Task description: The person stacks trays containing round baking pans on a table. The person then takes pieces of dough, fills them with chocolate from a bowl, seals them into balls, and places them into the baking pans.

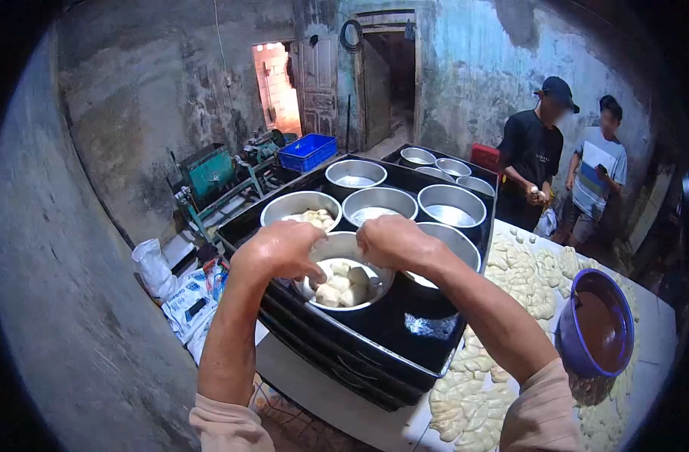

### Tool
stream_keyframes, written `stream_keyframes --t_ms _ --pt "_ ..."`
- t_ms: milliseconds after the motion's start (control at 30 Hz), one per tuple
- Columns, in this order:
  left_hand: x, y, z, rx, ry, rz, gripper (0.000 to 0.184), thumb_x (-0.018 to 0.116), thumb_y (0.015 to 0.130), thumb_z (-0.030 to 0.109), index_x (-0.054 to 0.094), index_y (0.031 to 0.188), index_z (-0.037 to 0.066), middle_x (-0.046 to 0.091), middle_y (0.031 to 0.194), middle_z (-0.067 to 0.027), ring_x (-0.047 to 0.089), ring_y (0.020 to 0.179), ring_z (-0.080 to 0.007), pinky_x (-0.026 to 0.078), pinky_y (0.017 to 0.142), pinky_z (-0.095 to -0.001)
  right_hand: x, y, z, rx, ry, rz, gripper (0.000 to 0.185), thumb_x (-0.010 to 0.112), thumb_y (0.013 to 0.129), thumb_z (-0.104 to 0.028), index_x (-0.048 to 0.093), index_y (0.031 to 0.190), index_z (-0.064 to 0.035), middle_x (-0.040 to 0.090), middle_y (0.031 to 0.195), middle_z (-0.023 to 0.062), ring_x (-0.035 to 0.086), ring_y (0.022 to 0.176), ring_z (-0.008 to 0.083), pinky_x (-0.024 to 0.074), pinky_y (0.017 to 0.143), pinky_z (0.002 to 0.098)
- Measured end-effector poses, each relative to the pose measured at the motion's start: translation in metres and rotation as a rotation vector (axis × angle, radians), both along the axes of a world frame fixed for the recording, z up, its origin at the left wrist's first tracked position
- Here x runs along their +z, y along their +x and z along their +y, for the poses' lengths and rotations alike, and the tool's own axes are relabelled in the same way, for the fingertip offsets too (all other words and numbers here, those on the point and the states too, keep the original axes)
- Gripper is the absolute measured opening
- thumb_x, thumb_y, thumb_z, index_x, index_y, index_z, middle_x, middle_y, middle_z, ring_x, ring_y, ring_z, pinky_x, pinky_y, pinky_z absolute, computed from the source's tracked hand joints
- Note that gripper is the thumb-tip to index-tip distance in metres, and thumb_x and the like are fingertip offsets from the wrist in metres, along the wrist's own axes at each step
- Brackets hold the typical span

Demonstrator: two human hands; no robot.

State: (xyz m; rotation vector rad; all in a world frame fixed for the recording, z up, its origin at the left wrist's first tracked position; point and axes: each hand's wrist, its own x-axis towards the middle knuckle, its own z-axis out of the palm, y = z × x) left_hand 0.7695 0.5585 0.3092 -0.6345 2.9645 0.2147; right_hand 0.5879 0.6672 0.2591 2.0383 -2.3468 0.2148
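My left hand (280, 252) is at the near-left side of a round pan (346, 247), thumb over the edge and parted from the fingers; my right hand (395, 241) is curled at its far-right edge. Whether either grip has closed on the metal I cannot tell, because my own knuckles cover the contact. With one hand at each side, the pan looks kept level and steady, and its middle is left open between them.

The dough pieces (344, 290) sit there in a cluster — below and between my two grips, just beside my left thumb, with no finger seen around them. The pan itself lies directly under both grips, at the near end of a black tray (337, 331). The tray's raised edge seems to be there to keep the pans together.

Just beyond my left grip is another pan (273, 209) with more dough in it; straight past my right grip is a pan (378, 197) with none that I can see. To the right of my right forearm, dough strips (461, 407) are spread over the white counter (661, 320), apparently laid flat to be within reach, with a purple basin (623, 301) of brown liquid among them. Well beyond my right grip, a person in a dark cap (533, 151) holds small pale balls.
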Motion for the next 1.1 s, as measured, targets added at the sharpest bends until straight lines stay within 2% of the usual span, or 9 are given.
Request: stream_keyframes --t_ms 100,133,367,433,467,633,733,867,1100 --pt "-0.014 -0.001 -0.005 -0.133 0.039 -0.134 0.044 0.075 0.069 0.032 0.073 0.106 0.008 0.074 0.096 -0.0127 0.071 0.09 -0.0296 0.054 0.079 -0.0396 -0.001 0.012 0.004 0.047 0.129 -0.059 0.021 0.064 0.081 -0.022 0.075 0.093 -0.0085 0.071 0.082 0.0184 0.07 0.08 0.036 0.0545 0.076 0.0457" --pt "-0.022 -0.005 -0.009 -0.182 0.017 -0.153 0.043 0.073 0.07 0.03 0.073 0.107 0.008 0.073 0.1 -0.0122 0.07 0.091 -0.0299 0.054 0.08 -0.0392 0.0 0.013 0.002 0.062 0.151 -0.052 0.023 0.063 0.082 -0.023 0.075 0.097 -0.0097 0.072 0.085 0.0178 0.07 0.084 0.0351 0.0545 0.079 0.0449" --pt "-0.013 0.02 -0.05 -0.254 0.276 0.324 0.038 0.075 0.079 0.025 0.071 0.107 -0.001 0.073 0.099 -0.0167 0.072 0.089 -0.0274 0.054 0.081 -0.0364 0.012 0.015 0.002 0.159 0.352 -0.164 0.03 0.059 0.089 -0.023 0.071 0.113 -0.0097 0.071 0.096 0.0205 0.069 0.092 0.0358 0.0537 0.084 0.0438" --pt "-0.001 0.023 -0.065 -0.1 0.239 0.38 0.035 0.074 0.08 0.021 0.071 0.106 -0.002 0.074 0.095 -0.0168 0.072 0.083 -0.0277 0.055 0.077 -0.0347 0.024 0.01 0.003 0.157 0.319 -0.172 0.029 0.059 0.091 -0.023 0.071 0.112 -0.0088 0.071 0.095 0.0209 0.069 0.089 0.0349 0.0536 0.083 0.0437" --pt "0.005 0.023 -0.073 0.018 0.324 0.348 0.03 0.072 0.079 0.018 0.072 0.102 -0.003 0.074 0.092 -0.0148 0.071 0.083 -0.0207 0.054 0.074 -0.0331 0.028 0.004 -0.001 0.188 0.292 -0.168 0.028 0.059 0.091 -0.023 0.071 0.112 -0.0083 0.071 0.094 0.0207 0.07 0.089 0.0344 0.0537 0.083 0.0435" --pt "-0.016 -0.003 -0.125 0.0 0.04 0.257 0.033 0.07 0.079 0.029 0.074 0.105 0.008 0.073 0.097 -0.0142 0.07 0.091 -0.0297 0.053 0.081 -0.0385 0.044 -0.027 -0.036 0.138 -0.048 -0.063 0.019 0.061 0.087 -0.017 0.073 0.098 -0.0058 0.072 0.086 0.0175 0.07 0.081 0.0321 0.0539 0.076 0.0432" --pt "-0.018 -0.021 -0.129 -0.022 -0.12 0.2 0.028 0.07 0.079 0.027 0.075 0.103 0.017 0.073 0.091 -0.0142 0.07 0.09 -0.0308 0.054 0.08 -0.0425 0.036 -0.036 -0.068 0.084 0.005 -0.014 0.018 0.06 0.087 -0.014 0.073 0.098 -0.0063 0.071 0.085 0.0181 0.07 0.079 0.0335 0.0537 0.075 0.0437" --pt "-0.029 -0.05 -0.151 -0.037 -0.04 0.068 0.043 0.072 0.076 0.033 0.072 0.115 0.014 0.071 0.11 -0.0132 0.067 0.103 -0.0319 0.051 0.087 -0.0422 0.03 -0.032 -0.104 0.148 0.004 0.083 0.016 0.061 0.084 -0.013 0.072 0.084 -0.0015 0.069 0.078 0.0213 0.07 0.078 0.0371 0.0551 0.069 0.0473" --pt "-0.046 -0.073 -0.161 -0.174 0.061 0.053 0.039 0.07 0.077 0.031 0.071 0.114 0.018 0.072 0.107 -0.0089 0.068 0.099 -0.0309 0.053 0.085 -0.0418 0.019 -0.031 -0.149 0.122 0.048 0.19 0.015 0.063 0.078 -0.011 0.075 0.086 -0.006 0.07 0.079 0.0188 0.07 0.077 0.0356 0.0558 0.069 0.0465"
